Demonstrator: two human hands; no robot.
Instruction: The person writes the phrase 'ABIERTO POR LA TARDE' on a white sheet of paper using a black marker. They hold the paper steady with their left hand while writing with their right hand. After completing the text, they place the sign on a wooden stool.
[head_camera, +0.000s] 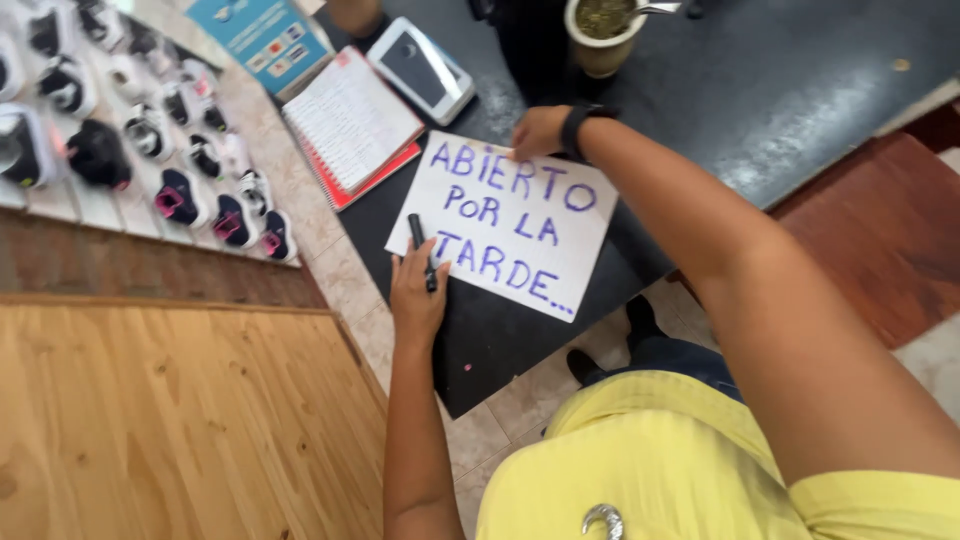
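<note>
I see the left hand (417, 292) resting on the dark countertop (800, 90), fingers curled around a black marker (422, 250) whose capped end points toward 12 o'clock. The marker lies just beside the left edge of a white sheet of paper (515, 222) carrying purple hand lettering. The right hand (540, 132), with a black watch (574, 128) on its wrist, presses on the sheet's top edge at about 12 o'clock from the paper's centre; whether those fingers are flat or bent I cannot tell. At 10 o'clock from the sheet lies a spiral notebook (352, 120) with red covers, and beyond it a white tablet (422, 68). At 1 o'clock stands a cup (603, 32) filled with green herb. Far left, rows of small shoes (150, 130) sit on a shelf.
</note>
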